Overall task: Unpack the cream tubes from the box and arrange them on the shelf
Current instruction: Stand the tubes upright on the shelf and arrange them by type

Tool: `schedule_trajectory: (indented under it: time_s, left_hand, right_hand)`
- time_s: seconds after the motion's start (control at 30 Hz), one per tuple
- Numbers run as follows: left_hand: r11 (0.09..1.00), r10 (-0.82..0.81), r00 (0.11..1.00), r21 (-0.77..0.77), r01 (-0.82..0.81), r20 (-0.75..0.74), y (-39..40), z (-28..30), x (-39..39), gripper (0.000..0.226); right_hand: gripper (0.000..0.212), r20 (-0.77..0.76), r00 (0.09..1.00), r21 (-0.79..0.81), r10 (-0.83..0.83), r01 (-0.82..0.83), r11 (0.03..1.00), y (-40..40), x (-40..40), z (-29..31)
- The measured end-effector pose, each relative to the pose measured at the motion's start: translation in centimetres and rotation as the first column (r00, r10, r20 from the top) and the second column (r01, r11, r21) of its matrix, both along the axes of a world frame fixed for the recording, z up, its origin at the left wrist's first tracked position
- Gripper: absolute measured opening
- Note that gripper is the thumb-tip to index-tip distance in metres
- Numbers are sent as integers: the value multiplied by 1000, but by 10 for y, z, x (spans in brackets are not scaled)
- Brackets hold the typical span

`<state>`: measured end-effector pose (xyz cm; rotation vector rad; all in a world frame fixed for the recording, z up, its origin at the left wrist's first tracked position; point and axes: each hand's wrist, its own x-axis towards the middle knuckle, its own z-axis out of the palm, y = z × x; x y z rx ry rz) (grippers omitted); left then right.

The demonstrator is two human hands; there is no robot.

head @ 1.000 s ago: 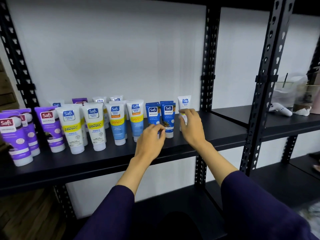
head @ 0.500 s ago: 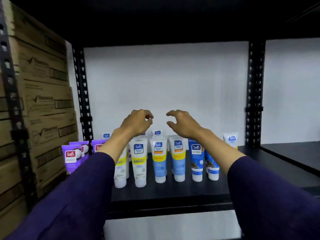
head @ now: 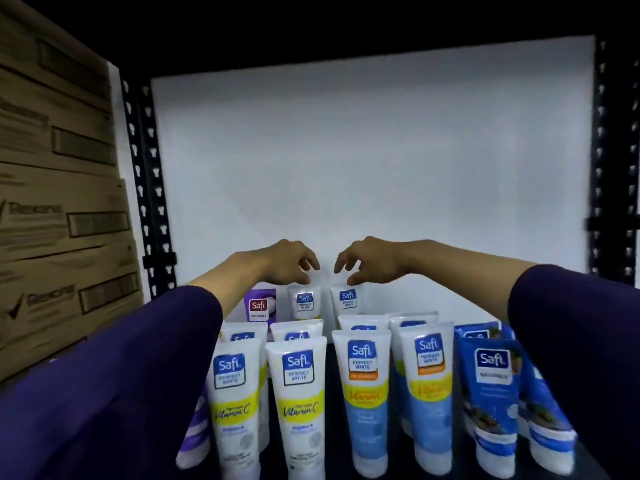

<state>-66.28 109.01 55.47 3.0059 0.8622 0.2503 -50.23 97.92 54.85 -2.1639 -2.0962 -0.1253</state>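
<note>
- The view is closer to the tubes than half a second ago, and both hands have dropped lower, down to the back row.
- The left hand (head: 289, 263) pinches the top of a small white tube (head: 304, 301) at the back.
- The right hand (head: 369, 259) pinches the top of the small white tube beside it (head: 347, 299).
- All the tubes stand cap down on the black shelf (head: 332, 393).
- Every tube says "Safi".
- The yellow-band tube (head: 299, 400) reads "PERFECT WHITE" and "Vitamin C".
- The purple tube (head: 259, 304) and the blue tube (head: 491, 386) read "NATURALS".
- Brown cardboard boxes (head: 59, 202) are stacked on the left; their print is too blurred to read.
</note>
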Motion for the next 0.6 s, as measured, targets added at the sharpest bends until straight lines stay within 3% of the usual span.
schedule_trajectory:
  time_s: [0.13,0.23,0.47,0.6]
  left_hand:
    - [999,-37,986,-34,32,-165,15,-4,17,46]
    - [997,-61,961,30,72,-271,18,-12,25,43]
    - [984,-133,965,83,156,-227,21,-15,28,31]
    - [980,-134,986,132,146,-97,14,-6,23,30]
  right_hand:
    - [39,-29,999,-73,41,-43,996,22,12,-10]
    - [41,-120,992,-107,50,-63,992,32,17,-24]
    - [38,-177,980,-32,88,-95,995,28,15,-29]
    - [30,-140,989,40,48,-43,998,12,13,-12]
